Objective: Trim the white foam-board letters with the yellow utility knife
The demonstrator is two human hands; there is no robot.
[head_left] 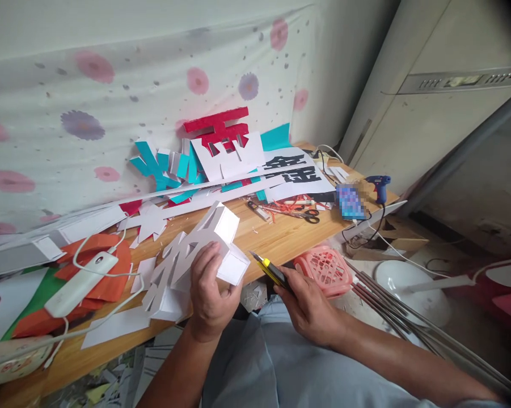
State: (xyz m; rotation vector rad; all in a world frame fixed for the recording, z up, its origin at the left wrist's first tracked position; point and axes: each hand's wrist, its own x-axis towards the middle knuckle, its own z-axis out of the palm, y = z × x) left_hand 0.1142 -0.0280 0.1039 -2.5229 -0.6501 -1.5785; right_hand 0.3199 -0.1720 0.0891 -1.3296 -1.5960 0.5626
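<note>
My left hand (208, 289) grips the right end of a white cut-out character (181, 275), a thick three-dimensional shape with deep side walls. The piece is tilted over the front edge of the wooden table (255, 229). In my right hand (304, 300) is a yellow and black utility knife (272, 271), its blade pointing up and left toward the white character. A small gap separates the blade from the white piece. Part of the character's lower side is hidden behind my left fingers.
Red (219, 126) and teal cut-out characters (153, 164) lean against the wall sheet. Scissors (310, 215), a phone (351, 202) and a blue glue gun (380, 187) lie at the right. A white power strip (80, 284) with cables is at left; a pink basket (323, 272) stands below.
</note>
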